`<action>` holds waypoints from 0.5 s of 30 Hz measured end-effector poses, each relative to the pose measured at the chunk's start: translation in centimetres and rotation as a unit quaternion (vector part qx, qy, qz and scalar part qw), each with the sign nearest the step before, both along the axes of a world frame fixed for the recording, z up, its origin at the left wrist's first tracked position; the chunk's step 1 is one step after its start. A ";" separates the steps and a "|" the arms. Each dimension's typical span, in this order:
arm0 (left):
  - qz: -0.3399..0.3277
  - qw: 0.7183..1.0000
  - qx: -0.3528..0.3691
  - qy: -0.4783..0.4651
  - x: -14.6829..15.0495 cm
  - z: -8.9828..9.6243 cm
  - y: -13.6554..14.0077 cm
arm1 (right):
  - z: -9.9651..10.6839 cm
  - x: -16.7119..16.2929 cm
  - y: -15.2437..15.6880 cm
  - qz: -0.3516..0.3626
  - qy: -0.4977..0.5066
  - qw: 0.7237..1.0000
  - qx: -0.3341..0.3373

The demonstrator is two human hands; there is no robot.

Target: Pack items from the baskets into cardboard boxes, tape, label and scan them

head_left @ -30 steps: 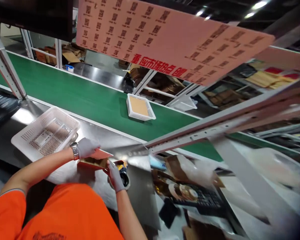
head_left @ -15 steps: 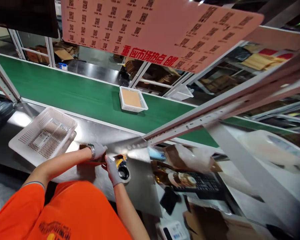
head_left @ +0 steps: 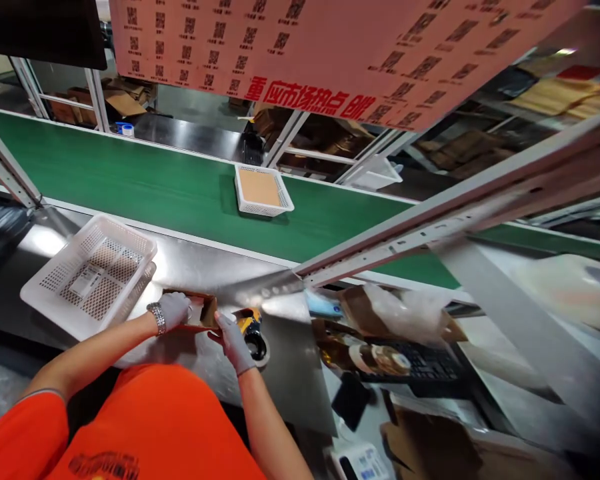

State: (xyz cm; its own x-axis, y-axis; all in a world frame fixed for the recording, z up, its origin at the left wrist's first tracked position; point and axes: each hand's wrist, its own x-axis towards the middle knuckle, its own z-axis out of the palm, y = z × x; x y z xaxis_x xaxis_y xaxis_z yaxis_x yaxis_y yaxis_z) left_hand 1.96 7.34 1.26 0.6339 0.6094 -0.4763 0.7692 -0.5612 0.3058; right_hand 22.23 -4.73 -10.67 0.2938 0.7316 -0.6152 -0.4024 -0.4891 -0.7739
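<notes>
Both gloved hands work a small cardboard box [head_left: 196, 312] on the steel bench: left hand [head_left: 174, 309] clasps its side, right hand [head_left: 234, 341] grips a tape dispenser [head_left: 253, 331] at three o'clock. Flaps look unsealed; the white basket [head_left: 87, 275] waits at nine o'clock.

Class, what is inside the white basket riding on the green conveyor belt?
The white basket holds a flat brown cardboard piece covering its floor; anything beneath is hidden.
</notes>
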 end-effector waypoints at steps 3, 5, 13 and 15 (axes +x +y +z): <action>0.048 0.999 0.010 0.008 0.5 -0.3 -0.6 | 0.4 0.3 -0.4 0.015 0.014 1.000 -0.009; 0.051 0.999 0.006 0.013 0.7 -0.6 -0.8 | 0.5 0.4 -0.5 0.021 0.025 0.999 -0.010; 0.045 0.999 0.007 0.021 1.8 -1.1 -0.8 | -0.2 0.1 -0.4 0.017 0.001 0.999 -0.034; 0.025 0.999 0.012 0.020 1.8 -1.1 -0.8 | -0.4 0.1 -0.3 0.019 -0.007 0.999 -0.034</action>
